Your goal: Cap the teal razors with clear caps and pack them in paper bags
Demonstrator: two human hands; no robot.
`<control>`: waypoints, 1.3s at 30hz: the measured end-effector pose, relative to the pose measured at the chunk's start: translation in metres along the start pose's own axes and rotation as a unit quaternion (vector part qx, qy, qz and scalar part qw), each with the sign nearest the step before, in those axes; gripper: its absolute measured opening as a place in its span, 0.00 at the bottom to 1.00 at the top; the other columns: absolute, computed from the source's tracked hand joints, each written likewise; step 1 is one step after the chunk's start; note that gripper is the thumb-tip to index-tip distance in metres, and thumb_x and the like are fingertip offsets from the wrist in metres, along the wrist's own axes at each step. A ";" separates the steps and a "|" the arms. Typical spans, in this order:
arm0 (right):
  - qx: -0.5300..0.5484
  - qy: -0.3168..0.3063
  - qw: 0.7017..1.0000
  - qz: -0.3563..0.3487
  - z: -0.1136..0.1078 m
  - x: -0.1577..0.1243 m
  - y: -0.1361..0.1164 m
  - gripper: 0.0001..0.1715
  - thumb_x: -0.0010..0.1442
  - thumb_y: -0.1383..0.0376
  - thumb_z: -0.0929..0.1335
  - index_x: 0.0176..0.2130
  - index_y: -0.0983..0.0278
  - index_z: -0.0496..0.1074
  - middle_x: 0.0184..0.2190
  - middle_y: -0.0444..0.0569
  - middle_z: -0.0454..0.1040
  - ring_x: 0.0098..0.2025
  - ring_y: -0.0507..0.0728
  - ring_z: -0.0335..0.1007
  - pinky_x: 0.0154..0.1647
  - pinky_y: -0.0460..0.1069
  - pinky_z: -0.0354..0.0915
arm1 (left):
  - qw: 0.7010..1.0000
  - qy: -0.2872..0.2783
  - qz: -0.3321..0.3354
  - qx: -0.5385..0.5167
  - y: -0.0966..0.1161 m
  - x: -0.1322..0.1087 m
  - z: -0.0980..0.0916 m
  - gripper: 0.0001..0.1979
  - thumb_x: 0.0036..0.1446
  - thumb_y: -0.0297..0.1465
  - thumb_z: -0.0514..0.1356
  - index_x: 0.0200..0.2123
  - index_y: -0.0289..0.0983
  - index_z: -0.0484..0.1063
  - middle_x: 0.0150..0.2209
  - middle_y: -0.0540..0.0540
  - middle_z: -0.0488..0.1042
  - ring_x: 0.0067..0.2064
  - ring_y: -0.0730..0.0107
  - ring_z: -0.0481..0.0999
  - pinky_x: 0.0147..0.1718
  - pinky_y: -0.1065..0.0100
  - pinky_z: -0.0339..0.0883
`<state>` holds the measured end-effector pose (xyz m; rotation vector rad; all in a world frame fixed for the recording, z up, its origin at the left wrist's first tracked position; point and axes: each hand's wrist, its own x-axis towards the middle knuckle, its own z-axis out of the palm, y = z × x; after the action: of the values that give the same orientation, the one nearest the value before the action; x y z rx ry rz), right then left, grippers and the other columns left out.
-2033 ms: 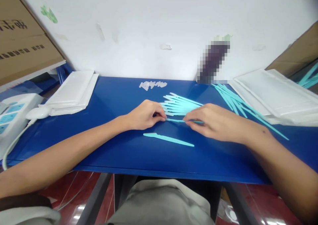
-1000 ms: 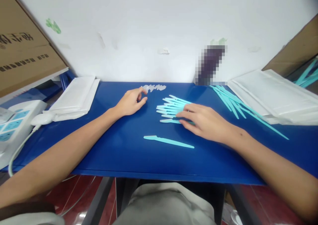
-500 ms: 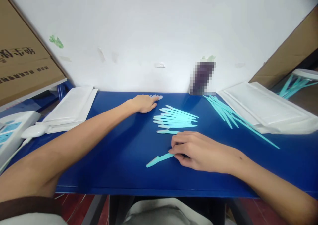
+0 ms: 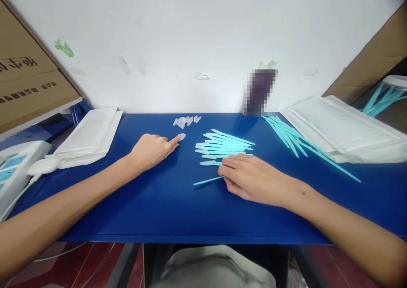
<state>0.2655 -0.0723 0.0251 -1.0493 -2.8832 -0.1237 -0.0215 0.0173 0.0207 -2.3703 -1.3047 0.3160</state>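
Note:
At the tip of my left hand [image 4: 152,151], a small clear cap [image 4: 182,137] shows, with the index finger stretched and the others curled. Behind it lies a loose pile of clear caps [image 4: 185,121]. My right hand [image 4: 248,178] is closed on a thin turquoise stick [image 4: 206,181], whose slim end points left; its other end is hidden by the hand. Just beyond, a turquoise stick with a broader end [image 4: 208,163] lies partly under the fingers. Several similar sticks [image 4: 224,143] form a fanned row on the blue table [image 4: 143,216].
More turquoise sticks [image 4: 286,135] lie at the back right, beside white packets [image 4: 356,131]. Other white packets [image 4: 87,131], a white power strip [image 4: 15,163] and a white plug [image 4: 44,166] are at left. Cardboard boxes [image 4: 32,76] flank the white wall [image 4: 165,34].
My left hand has drawn back from the pile towards me and left, with a cap at its fingertip. The stick in my right hand has turned, its slim end now showing instead of its broad end.

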 end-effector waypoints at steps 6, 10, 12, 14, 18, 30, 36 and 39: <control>0.056 0.017 0.998 0.004 0.004 0.003 0.004 0.11 0.71 0.68 0.62 0.40 0.65 0.72 0.38 0.51 0.75 0.36 0.56 0.69 0.37 0.52 0.60 | 0.991 0.072 -0.012 -0.111 -0.010 0.002 0.021 0.25 0.75 0.44 0.46 0.58 0.44 0.79 0.35 0.40 0.82 0.36 0.53 0.82 0.27 0.65 0.60; 0.084 0.023 0.996 0.005 0.007 0.003 0.005 0.12 0.72 0.67 0.61 0.39 0.65 0.72 0.36 0.50 0.75 0.35 0.56 0.68 0.36 0.51 0.60 | 0.970 0.120 0.004 -0.212 -0.022 0.021 0.031 0.26 0.73 0.47 0.48 0.59 0.44 0.79 0.42 0.40 0.79 0.42 0.55 0.78 0.34 0.63 0.67; 0.101 0.027 0.994 0.002 0.008 0.003 0.006 0.13 0.72 0.67 0.61 0.40 0.65 0.73 0.36 0.50 0.74 0.35 0.56 0.68 0.38 0.51 0.61 | 0.968 0.132 0.013 -0.214 -0.026 0.031 0.031 0.26 0.71 0.50 0.51 0.55 0.42 0.81 0.45 0.39 0.77 0.46 0.52 0.76 0.38 0.61 0.70; 0.116 0.030 0.993 0.004 0.009 0.003 0.006 0.13 0.73 0.67 0.61 0.41 0.65 0.73 0.37 0.51 0.74 0.36 0.56 0.69 0.39 0.51 0.62 | 0.969 0.129 0.018 -0.210 -0.027 0.040 0.028 0.26 0.69 0.52 0.54 0.51 0.40 0.83 0.46 0.38 0.76 0.49 0.49 0.74 0.41 0.58 0.71; 0.123 0.034 0.992 0.008 0.010 0.002 0.007 0.13 0.72 0.67 0.61 0.42 0.65 0.73 0.37 0.51 0.74 0.37 0.56 0.69 0.39 0.51 0.63 | 0.959 0.168 0.016 -0.227 -0.022 0.046 0.029 0.25 0.68 0.49 0.56 0.52 0.37 0.82 0.48 0.37 0.75 0.51 0.47 0.70 0.48 0.53 0.71; 0.125 -0.020 0.991 0.039 -0.003 -0.008 0.017 0.15 0.73 0.67 0.60 0.45 0.63 0.75 0.41 0.51 0.78 0.40 0.58 0.73 0.41 0.53 0.63 | 0.919 0.146 0.243 -0.272 -0.014 0.013 0.012 0.17 0.72 0.35 0.53 0.42 0.38 0.82 0.39 0.42 0.78 0.41 0.62 0.74 0.43 0.63 0.67; 0.148 -0.068 0.984 0.072 -0.014 -0.016 0.031 0.07 0.66 0.70 0.64 0.37 0.61 0.70 0.34 0.45 0.76 0.32 0.55 0.69 0.34 0.50 0.57 | 0.896 0.175 0.328 -0.241 0.025 -0.011 -0.016 0.12 0.67 0.28 0.54 0.33 0.38 0.75 0.31 0.47 0.75 0.31 0.68 0.71 0.34 0.64 0.62; 0.156 -0.068 0.982 0.082 -0.018 -0.018 0.035 0.06 0.62 0.70 0.65 0.35 0.60 0.70 0.31 0.44 0.74 0.31 0.54 0.66 0.32 0.50 0.56 | 0.891 0.176 0.333 -0.253 0.033 -0.012 -0.013 0.08 0.67 0.28 0.55 0.35 0.37 0.73 0.29 0.49 0.75 0.28 0.69 0.70 0.32 0.64 0.60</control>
<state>0.3025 -0.0593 0.0426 -1.2643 -2.7858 0.4099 0.0016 -0.0115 0.0168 -3.0740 -0.3934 -0.3071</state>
